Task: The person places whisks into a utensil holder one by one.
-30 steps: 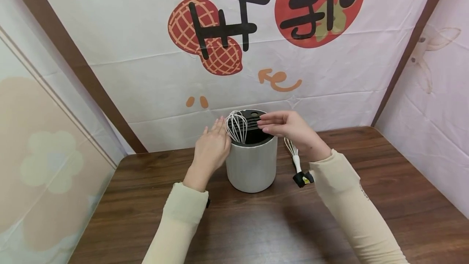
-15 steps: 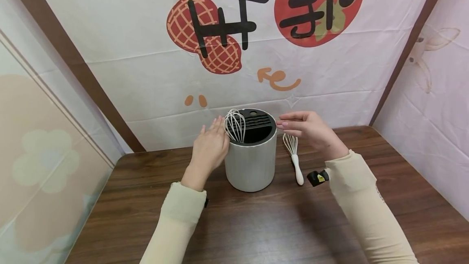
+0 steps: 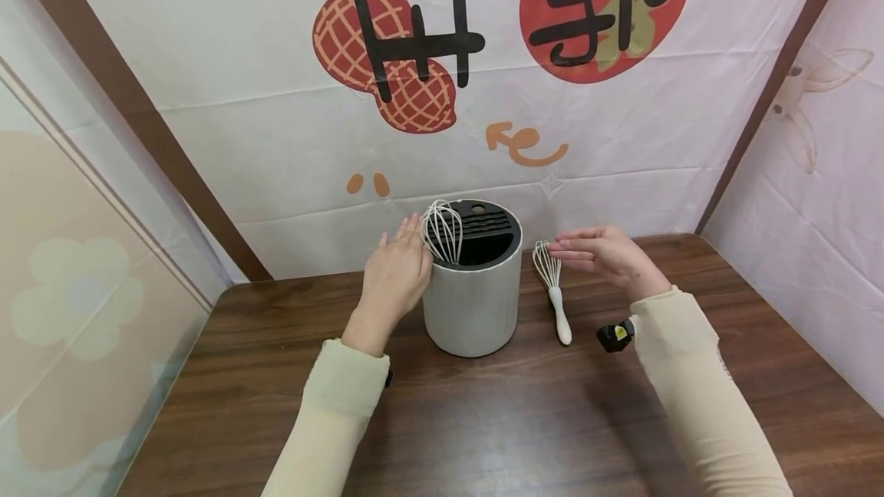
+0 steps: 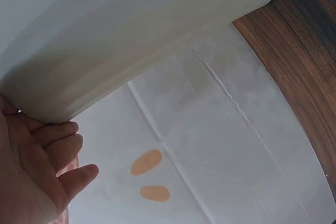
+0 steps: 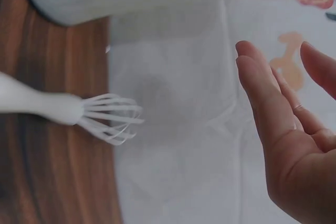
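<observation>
A white utensil holder (image 3: 471, 313) with a black slotted top (image 3: 486, 222) stands upright near the back of the table. One whisk (image 3: 443, 232) is in its left side, wire loops up and handle hidden inside. My left hand (image 3: 397, 271) rests against the holder's left side near the rim, fingers fairly straight; in the left wrist view, the left hand's fingertips (image 4: 63, 132) lie at its wall. My right hand (image 3: 611, 255) is held in the air to the right, fingers extended, holding nothing. Below and beside it, a second white whisk (image 3: 555, 297) lies on the table, handle toward me.
The brown wooden table (image 3: 470, 428) ends at a white printed cloth (image 3: 276, 175) hanging right behind the holder. Another cloth panel (image 3: 822, 198) hangs along the right side. A black wrist device (image 3: 615, 336) sits below my right sleeve.
My right hand has moved right, away from the holder's rim, bringing the lying whisk's handle into full sight. The left hand has stayed against the holder.
</observation>
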Motion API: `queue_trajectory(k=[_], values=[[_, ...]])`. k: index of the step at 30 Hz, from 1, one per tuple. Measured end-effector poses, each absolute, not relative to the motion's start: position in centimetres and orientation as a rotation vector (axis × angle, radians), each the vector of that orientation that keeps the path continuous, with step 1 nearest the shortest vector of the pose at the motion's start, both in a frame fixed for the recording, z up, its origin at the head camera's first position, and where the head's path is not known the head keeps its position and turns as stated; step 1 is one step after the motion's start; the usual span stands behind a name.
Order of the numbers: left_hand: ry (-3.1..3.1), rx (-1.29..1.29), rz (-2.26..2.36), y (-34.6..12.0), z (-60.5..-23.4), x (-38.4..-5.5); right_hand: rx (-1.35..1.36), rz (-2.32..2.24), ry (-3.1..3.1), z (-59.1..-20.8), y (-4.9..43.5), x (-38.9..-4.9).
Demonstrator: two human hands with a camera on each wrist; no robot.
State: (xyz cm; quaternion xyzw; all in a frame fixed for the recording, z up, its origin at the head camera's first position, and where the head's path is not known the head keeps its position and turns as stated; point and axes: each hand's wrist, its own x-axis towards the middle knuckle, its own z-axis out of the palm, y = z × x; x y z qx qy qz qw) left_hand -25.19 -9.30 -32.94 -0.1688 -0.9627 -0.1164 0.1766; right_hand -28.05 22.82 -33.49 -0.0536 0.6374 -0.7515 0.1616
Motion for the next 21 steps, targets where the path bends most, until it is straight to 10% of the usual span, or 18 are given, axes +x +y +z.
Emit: queue_trajectory(k=[21], values=[[-2.727,-0.466,-0.336,-9.3,-32.9,-25.3,-0.009,-1.966,1.935,-38.7,25.0,-29.1]])
